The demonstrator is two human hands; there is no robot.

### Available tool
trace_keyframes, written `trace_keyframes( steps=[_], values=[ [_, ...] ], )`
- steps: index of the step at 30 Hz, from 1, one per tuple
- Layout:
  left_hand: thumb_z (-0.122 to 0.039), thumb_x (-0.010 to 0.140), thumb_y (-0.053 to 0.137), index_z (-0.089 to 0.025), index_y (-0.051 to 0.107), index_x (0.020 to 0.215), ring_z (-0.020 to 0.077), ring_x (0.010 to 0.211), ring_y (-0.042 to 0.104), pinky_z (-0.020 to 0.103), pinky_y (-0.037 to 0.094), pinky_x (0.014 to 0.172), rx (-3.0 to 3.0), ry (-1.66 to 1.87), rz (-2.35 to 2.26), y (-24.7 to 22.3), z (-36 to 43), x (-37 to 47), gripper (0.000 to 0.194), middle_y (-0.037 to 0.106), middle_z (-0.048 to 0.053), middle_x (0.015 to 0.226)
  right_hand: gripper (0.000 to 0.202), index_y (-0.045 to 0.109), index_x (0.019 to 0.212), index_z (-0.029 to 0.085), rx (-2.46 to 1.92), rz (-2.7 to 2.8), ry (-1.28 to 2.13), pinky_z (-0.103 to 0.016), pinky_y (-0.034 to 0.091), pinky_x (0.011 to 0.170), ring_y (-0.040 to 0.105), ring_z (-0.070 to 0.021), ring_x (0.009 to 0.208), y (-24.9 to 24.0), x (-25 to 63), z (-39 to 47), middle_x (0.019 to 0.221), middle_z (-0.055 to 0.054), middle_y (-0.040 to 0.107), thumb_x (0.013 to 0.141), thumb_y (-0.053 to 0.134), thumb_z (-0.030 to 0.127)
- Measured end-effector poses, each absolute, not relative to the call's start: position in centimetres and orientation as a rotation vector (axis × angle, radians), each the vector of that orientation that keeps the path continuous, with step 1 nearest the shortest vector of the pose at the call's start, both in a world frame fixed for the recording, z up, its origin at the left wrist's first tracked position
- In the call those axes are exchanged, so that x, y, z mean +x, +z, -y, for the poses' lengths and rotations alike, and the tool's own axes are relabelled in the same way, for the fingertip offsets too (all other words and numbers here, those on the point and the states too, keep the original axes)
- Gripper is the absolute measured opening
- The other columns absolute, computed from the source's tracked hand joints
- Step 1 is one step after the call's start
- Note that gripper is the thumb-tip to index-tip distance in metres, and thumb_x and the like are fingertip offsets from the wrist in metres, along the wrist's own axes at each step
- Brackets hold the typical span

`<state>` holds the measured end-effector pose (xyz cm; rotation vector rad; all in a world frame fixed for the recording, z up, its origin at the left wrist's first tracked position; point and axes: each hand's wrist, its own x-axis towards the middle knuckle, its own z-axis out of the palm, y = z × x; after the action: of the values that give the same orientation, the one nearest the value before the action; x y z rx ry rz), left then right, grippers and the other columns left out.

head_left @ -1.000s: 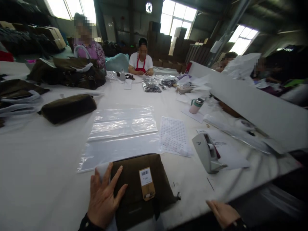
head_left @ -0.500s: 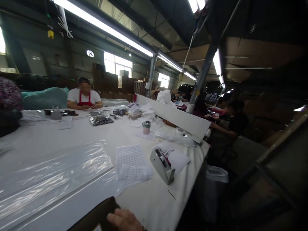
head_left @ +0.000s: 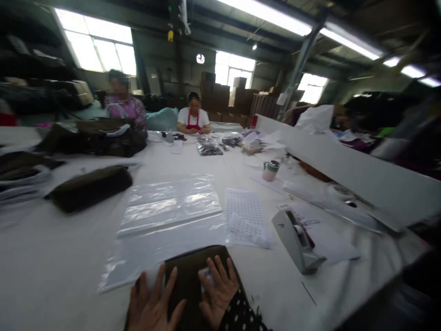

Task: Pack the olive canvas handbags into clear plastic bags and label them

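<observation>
A dark olive-brown fabric item (head_left: 188,280) lies at the near edge of the white table. My left hand (head_left: 153,301) rests on its left part with the fingers spread. On its right part lies my right hand (head_left: 218,287), fingers also spread, with a small white and blue label partly under it. Just beyond the item are clear plastic bags (head_left: 168,207), and to the right of them printed sheets (head_left: 246,214). A grey tape dispenser (head_left: 299,243) stands farther right.
A rolled dark bundle (head_left: 93,188) lies on the left, dark garments (head_left: 93,138) behind it. A pink cup (head_left: 271,171) stands near a white board (head_left: 354,170) on the right. Two people sit across the table; another person is partly visible beyond the board.
The view has swung left, bringing in the dark bundle and garments. My left hand has come into view. The dark fabric item and my right hand now show more fully.
</observation>
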<state>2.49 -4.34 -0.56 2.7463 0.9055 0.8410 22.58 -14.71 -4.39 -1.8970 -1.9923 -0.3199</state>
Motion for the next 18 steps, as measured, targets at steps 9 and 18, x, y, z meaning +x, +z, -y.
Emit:
trace_keyframes(
  steps=[9,18],
  values=[
    [-0.041,0.088,0.042,-0.026,0.046,0.128,0.0348,0.135,0.020,0.055,0.027,0.105,2.517,0.922,-0.988,1.7,4.4,-1.6,0.043,0.024,0.009,0.148,0.075,0.022,0.142,0.026,-1.729,1.879,-0.085,-0.064,0.024,0.100,0.020,-0.0415,0.132,-0.6,24.6,16.7,0.150,-0.012,0.014,0.079,0.045,0.058],
    [-0.028,0.080,0.060,-0.017,0.065,0.082,0.0120,0.070,0.057,0.023,0.046,0.068,2.455,0.262,-1.116,0.7,-13.2,1.3,0.013,0.063,0.001,0.078,0.027,0.063,0.083,0.020,-1.749,1.793,0.641,-0.030,0.050,0.065,0.060,-0.0164,0.064,-2.4,34.6,1.7,0.072,-0.003,0.064,0.083,0.046,0.041]
  ],
)
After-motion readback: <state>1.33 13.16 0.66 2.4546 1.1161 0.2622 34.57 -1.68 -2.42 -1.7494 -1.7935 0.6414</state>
